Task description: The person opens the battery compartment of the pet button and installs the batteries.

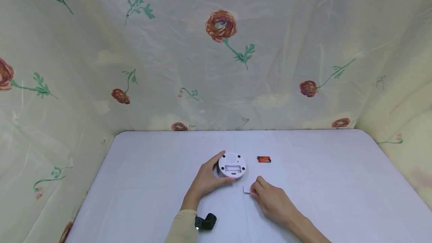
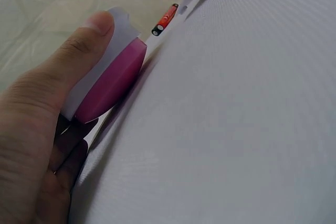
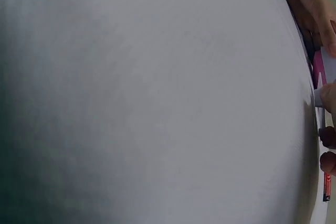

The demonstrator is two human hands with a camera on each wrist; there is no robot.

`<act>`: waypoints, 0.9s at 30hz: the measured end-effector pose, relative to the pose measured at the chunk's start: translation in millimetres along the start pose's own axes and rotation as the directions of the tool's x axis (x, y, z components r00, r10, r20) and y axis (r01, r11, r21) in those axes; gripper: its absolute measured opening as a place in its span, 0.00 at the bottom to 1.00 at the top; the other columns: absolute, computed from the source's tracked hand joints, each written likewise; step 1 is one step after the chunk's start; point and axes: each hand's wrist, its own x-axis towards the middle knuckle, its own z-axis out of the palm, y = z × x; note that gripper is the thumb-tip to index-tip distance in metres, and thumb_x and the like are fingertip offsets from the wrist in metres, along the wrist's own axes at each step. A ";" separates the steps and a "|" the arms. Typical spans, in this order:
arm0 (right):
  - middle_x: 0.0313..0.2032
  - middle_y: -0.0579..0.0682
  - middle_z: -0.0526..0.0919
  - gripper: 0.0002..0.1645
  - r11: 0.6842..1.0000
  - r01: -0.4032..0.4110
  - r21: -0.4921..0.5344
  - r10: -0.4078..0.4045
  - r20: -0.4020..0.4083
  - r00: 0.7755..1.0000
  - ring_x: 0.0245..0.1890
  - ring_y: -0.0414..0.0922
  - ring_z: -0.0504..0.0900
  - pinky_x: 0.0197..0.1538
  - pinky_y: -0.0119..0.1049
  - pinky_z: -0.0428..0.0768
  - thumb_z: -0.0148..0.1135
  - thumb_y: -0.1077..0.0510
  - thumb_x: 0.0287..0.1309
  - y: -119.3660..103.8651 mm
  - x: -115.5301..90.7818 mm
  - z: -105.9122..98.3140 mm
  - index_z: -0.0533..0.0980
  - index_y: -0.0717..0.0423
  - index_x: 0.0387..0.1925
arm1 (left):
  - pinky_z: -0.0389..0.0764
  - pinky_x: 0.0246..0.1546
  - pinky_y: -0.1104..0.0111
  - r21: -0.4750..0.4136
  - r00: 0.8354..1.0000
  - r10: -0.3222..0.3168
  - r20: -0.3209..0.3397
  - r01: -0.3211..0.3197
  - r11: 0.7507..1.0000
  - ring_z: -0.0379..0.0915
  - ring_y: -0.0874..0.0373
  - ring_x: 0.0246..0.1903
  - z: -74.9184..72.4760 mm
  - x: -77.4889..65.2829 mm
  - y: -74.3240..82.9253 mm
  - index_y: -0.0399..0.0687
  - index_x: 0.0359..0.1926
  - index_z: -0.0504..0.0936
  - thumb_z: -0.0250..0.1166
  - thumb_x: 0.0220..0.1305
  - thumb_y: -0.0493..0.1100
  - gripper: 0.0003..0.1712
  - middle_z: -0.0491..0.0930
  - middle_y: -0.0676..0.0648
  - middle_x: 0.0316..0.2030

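Observation:
My left hand (image 1: 206,178) grips the rim of a round white electronic device (image 1: 231,159), thumb on the near side and fingers round the far side. Its upturned face shows speaker holes, dark round feet and an uncovered battery compartment (image 1: 233,168) with no batteries in it. In the left wrist view the device's other side is a magenta shell (image 2: 116,80). Nearer me, my right hand (image 1: 272,201) pinches a small white flat piece that looks like a battery cover (image 1: 246,189), held low by the table; the fingers hide part of it.
Red-and-black batteries (image 1: 264,159) lie side by side on the table, right of the device. A white cloth covers the table (image 1: 152,168). Flower-patterned curtains (image 1: 270,55) hang behind and at both sides. A black wrist device (image 1: 206,221) sits at my left sleeve.

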 end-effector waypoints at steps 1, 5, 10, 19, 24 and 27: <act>0.31 0.35 0.67 0.06 1.000 0.002 -0.002 -0.002 -0.002 1.000 0.22 0.29 0.64 0.24 0.24 0.70 0.64 0.58 0.56 0.0 -0.5 0.8 0.73 0.45 0.33 | 0.63 0.68 0.60 0.003 1.000 0.001 0.000 -0.001 1.000 0.59 0.57 0.68 0.2 0.1 0.2 0.70 0.69 0.59 0.74 0.35 0.67 0.57 0.64 0.55 0.68; 0.30 0.36 0.67 0.06 1.000 0.006 -0.021 -0.006 -0.007 1.000 0.21 0.30 0.63 0.26 0.26 0.71 0.64 0.57 0.56 0.3 -1.2 3.1 0.73 0.45 0.33 | 0.63 0.68 0.59 0.008 1.000 -0.003 -0.004 0.003 1.000 0.59 0.56 0.68 0.1 0.4 1.4 0.68 0.69 0.59 0.75 0.36 0.64 0.57 0.65 0.53 0.67; 0.30 0.36 0.67 0.06 1.000 -0.002 -0.011 0.002 0.002 1.000 0.21 0.30 0.63 0.25 0.25 0.70 0.64 0.57 0.57 0.7 -0.8 4.3 0.73 0.46 0.33 | 0.63 0.68 0.59 -0.006 1.000 -0.013 -0.002 0.013 1.000 0.59 0.56 0.68 -0.3 -0.2 3.6 0.68 0.69 0.59 0.76 0.36 0.62 0.57 0.65 0.53 0.67; 0.29 0.34 0.66 0.06 0.998 -0.026 0.050 0.026 0.009 1.000 0.21 0.28 0.62 0.24 0.22 0.67 0.63 0.57 0.57 -0.1 -1.0 6.2 0.73 0.45 0.33 | 0.63 0.67 0.59 0.000 1.000 0.001 0.001 -0.001 1.000 0.59 0.56 0.68 -0.4 -0.7 3.5 0.68 0.69 0.59 0.76 0.36 0.64 0.57 0.65 0.53 0.67; 0.29 0.33 0.67 0.07 0.997 -0.013 0.074 0.013 -0.002 1.000 0.21 0.27 0.62 0.25 0.22 0.67 0.63 0.58 0.56 -0.7 -0.8 6.1 0.73 0.45 0.33 | 0.64 0.67 0.59 -0.001 1.000 0.005 0.005 -0.005 1.000 0.60 0.56 0.68 -0.3 0.2 2.9 0.68 0.69 0.59 0.76 0.36 0.63 0.57 0.65 0.54 0.67; 0.29 0.32 0.67 0.07 0.995 -0.013 0.104 0.013 -0.003 1.000 0.22 0.27 0.63 0.26 0.22 0.67 0.63 0.58 0.57 0.2 -0.5 5.0 0.73 0.44 0.33 | 0.64 0.67 0.59 -0.005 1.000 0.002 0.006 -0.002 1.000 0.59 0.57 0.68 -0.1 0.7 2.4 0.68 0.69 0.59 0.76 0.36 0.63 0.57 0.65 0.54 0.67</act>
